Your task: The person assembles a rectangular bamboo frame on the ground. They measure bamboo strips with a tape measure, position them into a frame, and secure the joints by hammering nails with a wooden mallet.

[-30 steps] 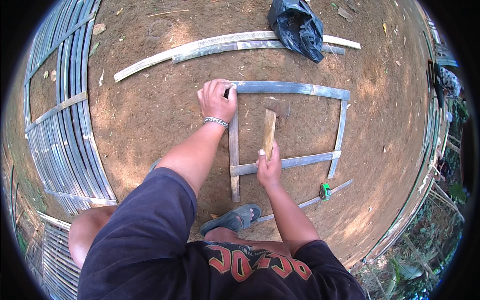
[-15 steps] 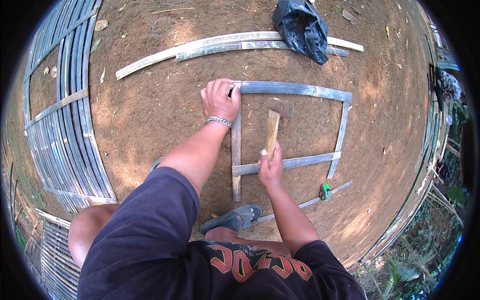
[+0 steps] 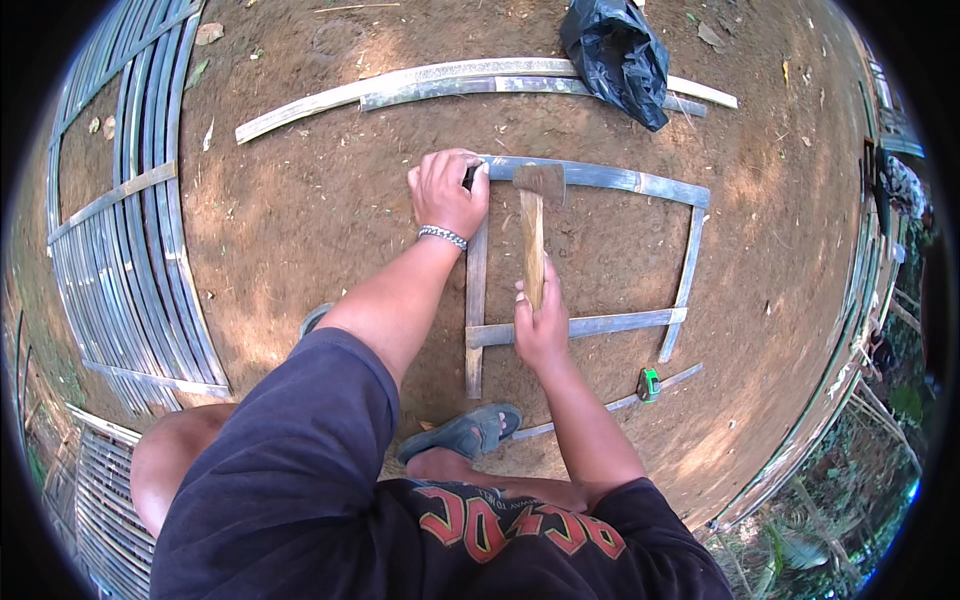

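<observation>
A rectangular frame of flat split-bamboo strips lies on the ground in front of me. My left hand (image 3: 448, 192) is closed round its upper left corner, where the top strip (image 3: 600, 176) meets the left upright (image 3: 477, 290). In my right hand (image 3: 541, 330) is a hatchet (image 3: 533, 240), gripped low on its wooden handle. Its rusty head is over the top strip, just right of my left hand; I cannot tell whether they touch. A lower crosspiece (image 3: 625, 323) runs behind my right hand to the right upright (image 3: 684, 270). My left fingers hide the corner joint.
Long bamboo strips (image 3: 430, 78) and a black plastic bag (image 3: 615, 60) lie beyond the frame. A green tape measure (image 3: 649, 385) rests by a thin strip (image 3: 685, 375) at lower right. Slatted bamboo panels (image 3: 130, 230) are on the left. My sandalled foot (image 3: 465, 435) is near the left upright.
The hatchet head has moved up and slightly left, from inside the frame to over the top strip. My left hand keeps its hold on the corner.
</observation>
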`<state>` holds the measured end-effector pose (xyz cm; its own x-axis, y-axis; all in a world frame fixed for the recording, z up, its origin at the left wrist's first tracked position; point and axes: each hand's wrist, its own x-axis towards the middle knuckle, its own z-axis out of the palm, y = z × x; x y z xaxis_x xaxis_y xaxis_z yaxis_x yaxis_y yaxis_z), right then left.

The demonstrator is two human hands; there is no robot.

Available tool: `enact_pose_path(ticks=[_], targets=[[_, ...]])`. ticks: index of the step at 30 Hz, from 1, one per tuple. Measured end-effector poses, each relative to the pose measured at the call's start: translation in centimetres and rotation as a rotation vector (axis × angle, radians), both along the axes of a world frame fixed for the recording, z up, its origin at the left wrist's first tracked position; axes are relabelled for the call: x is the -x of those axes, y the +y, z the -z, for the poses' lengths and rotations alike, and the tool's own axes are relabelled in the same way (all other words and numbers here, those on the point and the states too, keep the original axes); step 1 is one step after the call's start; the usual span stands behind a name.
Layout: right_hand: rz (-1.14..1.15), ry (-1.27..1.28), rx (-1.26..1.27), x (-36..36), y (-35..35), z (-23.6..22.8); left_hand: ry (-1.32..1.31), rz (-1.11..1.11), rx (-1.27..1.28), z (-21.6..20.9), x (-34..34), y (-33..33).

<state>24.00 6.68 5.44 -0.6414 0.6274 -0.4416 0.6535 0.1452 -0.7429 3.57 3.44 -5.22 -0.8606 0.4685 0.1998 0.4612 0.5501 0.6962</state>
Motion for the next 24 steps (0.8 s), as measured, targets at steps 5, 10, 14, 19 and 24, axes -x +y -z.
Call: enact_pose_path(ticks=[5, 10, 14, 19, 24], targets=[[-0.191, 0.106, -0.311, 1.8, 1.5, 0.7, 0.03, -0.011, -0.026, -0.3, 0.0, 0.2], [-0.253, 0.047, -0.305, 3.6, 3.1, -0.9, 0.024, -0.015, -0.023, -0.5, 0.1, 0.1], [-0.275, 0.097, -0.352, 3.3, 3.4, -1.0, 0.015, -0.01, -0.025, -0.4, 0.0, 0.0], [-0.298, -0.087, -0.253, 3.3, 3.7, -1.2, 0.02, -0.013, -0.031, -0.4, 0.0, 0.0], [-0.26, 0.181, -0.42, 3.0, 3.4, -0.4, 0.026, -0.01, -0.022, -0.1, -0.1, -0.1]])
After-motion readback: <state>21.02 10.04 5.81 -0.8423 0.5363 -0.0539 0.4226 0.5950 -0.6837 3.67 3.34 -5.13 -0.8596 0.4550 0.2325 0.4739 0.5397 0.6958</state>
